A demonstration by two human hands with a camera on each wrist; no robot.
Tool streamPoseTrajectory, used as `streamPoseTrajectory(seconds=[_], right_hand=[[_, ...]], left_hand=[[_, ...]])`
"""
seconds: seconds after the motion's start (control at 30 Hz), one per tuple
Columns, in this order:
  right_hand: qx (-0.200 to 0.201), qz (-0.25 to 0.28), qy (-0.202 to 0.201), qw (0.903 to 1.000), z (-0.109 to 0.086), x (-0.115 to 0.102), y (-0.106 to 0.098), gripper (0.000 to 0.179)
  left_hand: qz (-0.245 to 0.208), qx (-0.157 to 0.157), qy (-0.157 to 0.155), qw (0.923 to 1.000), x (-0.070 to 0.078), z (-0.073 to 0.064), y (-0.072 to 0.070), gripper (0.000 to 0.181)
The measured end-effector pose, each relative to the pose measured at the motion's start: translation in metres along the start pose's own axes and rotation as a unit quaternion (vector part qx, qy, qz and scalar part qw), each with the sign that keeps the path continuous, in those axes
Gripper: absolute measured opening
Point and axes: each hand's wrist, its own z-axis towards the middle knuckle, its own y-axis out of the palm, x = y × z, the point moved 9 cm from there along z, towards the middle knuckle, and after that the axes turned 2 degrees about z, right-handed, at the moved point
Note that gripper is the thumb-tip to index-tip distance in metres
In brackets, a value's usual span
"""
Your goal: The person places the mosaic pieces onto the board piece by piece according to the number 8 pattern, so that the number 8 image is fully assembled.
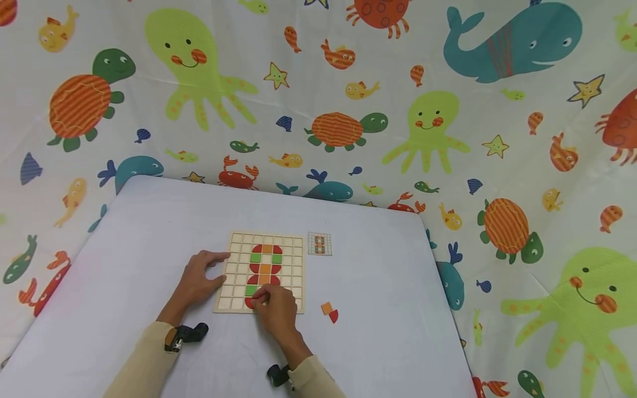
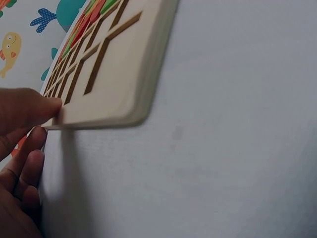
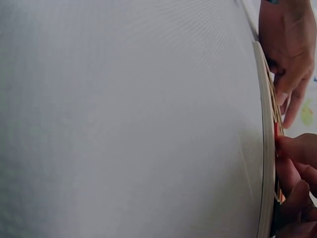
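A wooden grid board lies on the white table with a column of red quarter-circles, green squares and orange squares set into its cells. My left hand is at the board's left edge, its thumb touching the rim and the index finger stretched farther up the side. Over the lowest row, my right hand pinches a red quarter-circle tile between thumb and index finger. In the right wrist view a bit of this red tile shows at the fingertips. The right hand hides the cells beneath it.
A small pattern card with a printed coloured figure lies just right of the board. Nearer the front, a loose orange square and a red quarter-circle lie together on the table. A sea-animal curtain hangs behind the table.
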Motion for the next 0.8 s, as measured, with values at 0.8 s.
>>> streamPoseTrajectory(seconds=[0.8], right_hand=[[0.024, 0.07, 0.04, 0.9964, -0.007, 0.029, -0.04, 0.008]], left_hand=[[-0.004, -0.004, -0.011, 0.9999, -0.003, 0.001, 0.003, 0.057]])
